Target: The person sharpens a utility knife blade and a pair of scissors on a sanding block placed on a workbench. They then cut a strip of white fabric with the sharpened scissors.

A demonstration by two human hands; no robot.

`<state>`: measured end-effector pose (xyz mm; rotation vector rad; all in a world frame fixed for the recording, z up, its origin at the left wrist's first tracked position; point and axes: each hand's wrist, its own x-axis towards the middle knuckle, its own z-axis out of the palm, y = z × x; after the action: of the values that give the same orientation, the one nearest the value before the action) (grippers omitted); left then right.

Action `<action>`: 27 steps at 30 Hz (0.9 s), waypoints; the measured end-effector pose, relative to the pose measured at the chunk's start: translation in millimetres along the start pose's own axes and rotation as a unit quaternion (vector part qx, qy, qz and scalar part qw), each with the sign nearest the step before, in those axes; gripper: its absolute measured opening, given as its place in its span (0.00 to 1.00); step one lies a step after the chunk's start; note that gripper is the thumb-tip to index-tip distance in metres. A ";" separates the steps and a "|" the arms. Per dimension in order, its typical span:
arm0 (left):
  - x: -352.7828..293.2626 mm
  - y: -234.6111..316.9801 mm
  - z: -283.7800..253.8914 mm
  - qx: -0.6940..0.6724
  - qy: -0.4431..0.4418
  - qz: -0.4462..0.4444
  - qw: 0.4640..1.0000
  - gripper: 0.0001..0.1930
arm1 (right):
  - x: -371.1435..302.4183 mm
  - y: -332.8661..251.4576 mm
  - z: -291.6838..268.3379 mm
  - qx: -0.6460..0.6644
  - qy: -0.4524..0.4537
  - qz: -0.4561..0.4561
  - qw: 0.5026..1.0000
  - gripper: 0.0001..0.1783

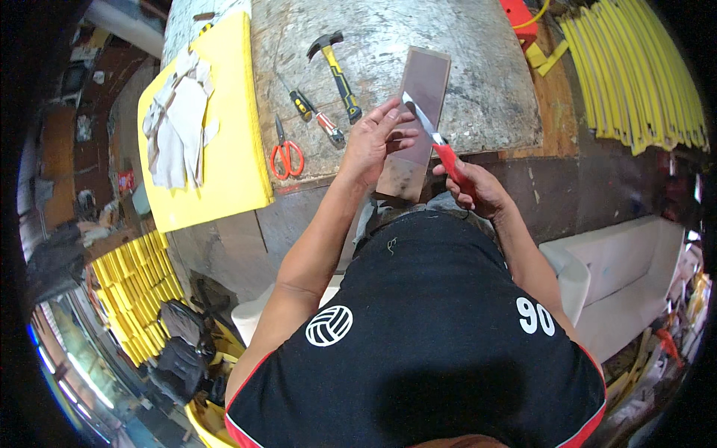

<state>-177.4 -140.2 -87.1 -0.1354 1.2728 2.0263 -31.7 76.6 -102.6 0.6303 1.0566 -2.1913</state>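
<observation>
My right hand [482, 188] is wrapped round the red handle of a knife [427, 123]. Its bright, pointed blade slants up and left over a long, flat board with a brownish-grey face [424, 86]. Beside the blade, my left hand [379, 142] has its fingers apart over the board's left edge, and I see nothing held in it. The board lies lengthwise on the worn bench [478, 89], its bare wooden end [402, 178] towards me. Whether the blade touches the board's face, I cannot tell.
Left of my hands lie a claw hammer [337, 75], a yellow-black screwdriver [302, 106], a red-and-white hand tool [328, 128] and red-handled scissors [286, 153]. Grey cloth pieces [179, 123] rest on a yellow pad [243, 112]. Yellow strips [635, 75] stand at the far right.
</observation>
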 end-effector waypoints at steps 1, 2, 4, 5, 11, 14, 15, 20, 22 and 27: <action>-3.8 -0.9 -6.1 0.008 0.010 0.002 1.000 0.27 | -0.6 0.2 4.6 -0.043 0.002 0.001 0.999 0.28; -6.4 -3.2 -13.9 0.015 0.020 0.002 1.000 0.25 | -1.0 -0.1 9.2 -0.086 0.003 0.000 0.996 0.28; -12.7 -3.7 -22.6 0.025 0.035 -0.002 0.999 0.20 | -2.7 -3.3 21.1 -0.144 0.012 0.004 0.990 0.28; -15.6 -3.1 -24.8 0.027 0.040 -0.007 0.999 0.18 | -2.3 -3.2 23.7 -0.153 0.010 -0.002 0.988 0.28; -30.3 -6.4 -39.8 -0.018 0.042 0.001 0.999 0.13 | 4.9 2.4 35.5 -0.207 0.031 -0.007 0.978 0.26; -36.3 -6.2 -44.0 -0.026 0.047 0.003 0.999 0.13 | 6.9 8.2 41.1 -0.219 0.043 -0.007 0.975 0.25; -38.0 -6.1 -45.0 -0.025 0.050 0.003 0.998 0.14 | 7.6 10.0 42.2 -0.221 0.044 -0.009 0.974 0.25; -42.6 -9.5 -54.9 -0.041 0.043 0.017 0.998 0.17 | 9.7 12.6 49.9 -0.233 0.048 -0.008 0.971 0.24; -44.3 -8.8 -57.6 -0.037 0.046 0.015 0.998 0.18 | 10.8 13.6 52.1 -0.246 0.049 -0.009 0.968 0.24; -47.1 -8.1 -64.2 -0.024 0.051 0.013 0.998 0.18 | 13.9 16.4 54.3 -0.250 0.049 -0.003 0.967 0.22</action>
<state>-155.8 -215.2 -104.6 -0.2491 1.2932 2.0958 -37.9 20.1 -89.2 0.5036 1.5902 -1.8013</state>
